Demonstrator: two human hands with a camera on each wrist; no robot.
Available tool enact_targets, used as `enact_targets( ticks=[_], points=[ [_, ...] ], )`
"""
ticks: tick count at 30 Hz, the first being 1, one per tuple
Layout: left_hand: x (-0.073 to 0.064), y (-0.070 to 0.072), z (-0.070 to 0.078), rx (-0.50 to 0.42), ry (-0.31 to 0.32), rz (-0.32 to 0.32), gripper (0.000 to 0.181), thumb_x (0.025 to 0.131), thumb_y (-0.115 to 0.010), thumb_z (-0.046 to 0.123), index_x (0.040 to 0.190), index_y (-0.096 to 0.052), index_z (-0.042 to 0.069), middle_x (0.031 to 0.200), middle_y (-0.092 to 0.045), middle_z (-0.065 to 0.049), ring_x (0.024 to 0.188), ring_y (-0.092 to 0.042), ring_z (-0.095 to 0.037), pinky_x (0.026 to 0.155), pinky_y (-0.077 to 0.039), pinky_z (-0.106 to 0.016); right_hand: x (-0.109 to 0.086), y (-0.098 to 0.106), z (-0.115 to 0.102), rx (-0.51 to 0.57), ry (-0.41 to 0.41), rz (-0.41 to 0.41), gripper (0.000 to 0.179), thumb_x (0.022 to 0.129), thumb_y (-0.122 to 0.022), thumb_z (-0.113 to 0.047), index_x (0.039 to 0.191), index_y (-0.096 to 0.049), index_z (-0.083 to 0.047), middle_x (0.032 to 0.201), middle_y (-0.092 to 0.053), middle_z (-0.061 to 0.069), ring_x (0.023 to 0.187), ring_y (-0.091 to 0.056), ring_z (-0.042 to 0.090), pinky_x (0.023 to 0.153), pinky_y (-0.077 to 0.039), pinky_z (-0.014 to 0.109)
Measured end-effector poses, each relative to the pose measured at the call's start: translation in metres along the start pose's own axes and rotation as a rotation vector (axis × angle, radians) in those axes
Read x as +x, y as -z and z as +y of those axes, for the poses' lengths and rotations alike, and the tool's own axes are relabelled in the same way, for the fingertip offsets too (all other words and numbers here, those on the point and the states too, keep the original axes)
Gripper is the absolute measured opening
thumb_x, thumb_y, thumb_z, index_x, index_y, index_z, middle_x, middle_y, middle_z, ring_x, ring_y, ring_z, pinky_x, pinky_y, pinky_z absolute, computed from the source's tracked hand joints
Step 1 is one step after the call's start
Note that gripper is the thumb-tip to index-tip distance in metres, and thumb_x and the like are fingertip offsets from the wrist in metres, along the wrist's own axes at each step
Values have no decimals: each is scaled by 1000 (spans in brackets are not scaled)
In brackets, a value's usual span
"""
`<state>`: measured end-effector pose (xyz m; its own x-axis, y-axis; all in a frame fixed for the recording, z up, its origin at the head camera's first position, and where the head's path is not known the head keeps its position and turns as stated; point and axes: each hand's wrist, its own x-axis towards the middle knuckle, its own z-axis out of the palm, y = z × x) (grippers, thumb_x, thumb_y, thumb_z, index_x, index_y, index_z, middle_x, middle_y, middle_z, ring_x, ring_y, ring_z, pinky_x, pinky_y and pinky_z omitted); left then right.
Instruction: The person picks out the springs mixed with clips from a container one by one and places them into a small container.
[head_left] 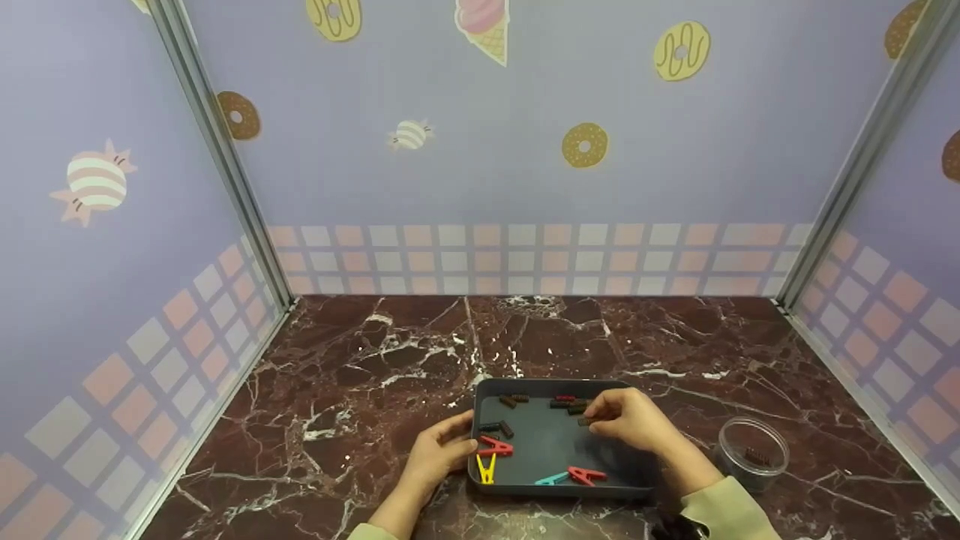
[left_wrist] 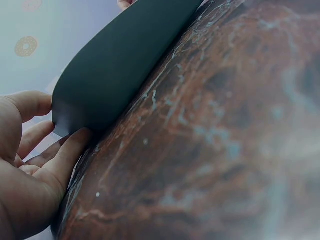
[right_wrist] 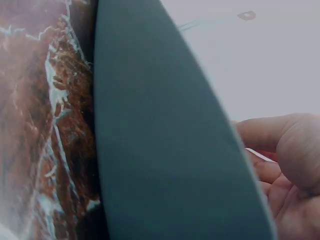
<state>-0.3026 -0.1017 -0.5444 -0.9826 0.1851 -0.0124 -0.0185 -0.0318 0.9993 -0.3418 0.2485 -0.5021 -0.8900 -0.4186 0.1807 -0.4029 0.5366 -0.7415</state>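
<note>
Inside the dark tray (head_left: 540, 444), a small brown piece (head_left: 584, 422) sat at one to two o'clock from the middle, at nine o'clock from the right hand (head_left: 634, 421), the nearer one; its long axis, partly hidden, seemed to run nine to three. Right thumb and forefinger, nearly closed, pinched it. The left hand (head_left: 439, 450) gripped the tray's nine-o'clock side, its thumb and fingers parted around the corner.

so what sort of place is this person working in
Probably a small work booth, though its surroundings are out of view: sweet-printed lilac panels rise on three sides, grey posts stand at the corners, and a marbled tabletop lies between.
</note>
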Motion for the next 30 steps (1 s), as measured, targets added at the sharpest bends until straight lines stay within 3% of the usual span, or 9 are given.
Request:
enact_targets(
  ticks=[9,13,19,23,30],
  points=[
    [0,0,-1,-30,6,-6,62,93,-69,3,150,-47,-7,147,-53,-33,117,-70,-30,86,-63,-33,-14,18,-2,28,-45,-12,13,87,-78,-8,99,-78,-3,94,-77,14,75,-66,3,61,-52,19],
    [0,-1,-1,-2,7,8,62,92,-70,4,149,-49,-6,146,-53,-33,120,-69,-32,85,-63,-33,-21,27,-1,71,-76,-20,16,88,-78,-9,101,-77,-1,95,-77,16,71,-67,8,58,-53,20],
    [0,0,0,37,4,-1,62,93,-71,7,149,-48,-6,148,-51,-33,126,-66,-36,86,-63,-34,-32,41,0,143,-87,-45,21,90,-77,-10,106,-74,4,94,-77,19,73,-72,18,64,-59,26],
    [0,0,-1,45,3,-5,62,93,-72,7,149,-48,-6,148,-51,-33,126,-65,-36,87,-63,-34,-38,50,1,161,-101,-42,22,91,-76,-10,107,-74,4,96,-78,20,80,-74,13,69,-59,24],
    [0,0,-1,10,6,-5,61,93,-71,5,149,-48,-7,149,-50,-34,126,-65,-36,85,-63,-34,-48,65,5,112,-139,-13,21,89,-78,-12,105,-75,2,92,-76,12,63,-59,3,51,-46,19]
  ],
)
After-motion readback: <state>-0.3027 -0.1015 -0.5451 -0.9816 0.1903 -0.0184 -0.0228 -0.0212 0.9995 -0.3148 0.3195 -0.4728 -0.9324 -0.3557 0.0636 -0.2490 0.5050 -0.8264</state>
